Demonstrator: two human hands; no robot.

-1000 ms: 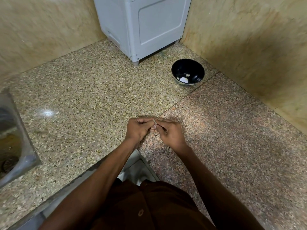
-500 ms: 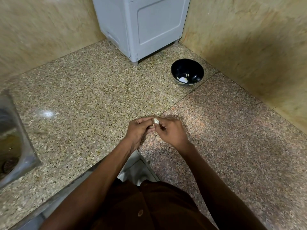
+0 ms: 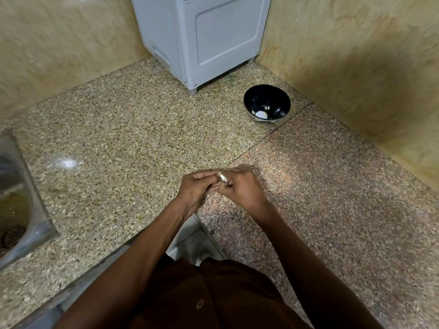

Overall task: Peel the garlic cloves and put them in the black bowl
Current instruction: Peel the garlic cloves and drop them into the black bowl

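1. both hands meet over the counter's front part, pinching one garlic clove [image 3: 223, 178] between them; the left hand [image 3: 197, 188] has its fingers curled in toward the clove from the left, and the right hand [image 3: 244, 188] has its fingers curled over it from the right; only a small pale piece of the clove shows between the fingertips.
2. the granite counter [image 3: 123, 143] fills most of the view, speckled tan on the left slab and pinkish on the right slab, with a seam running diagonally between them; tan stone walls rise behind it on both sides.
3. a grey appliance [image 3: 204, 36] stands on short feet in the far corner.
4. a steel sink [image 3: 16, 200] sits at the left edge, its drain just visible.
5. the black bowl [image 3: 273, 97] rests on the counter just beside the appliance's right foot, well apart from the hands; a few pale garlic pieces [image 3: 260, 113] lie on its bottom.
6. a brown shirt with a button [image 3: 199, 303] shows at the lower edge.
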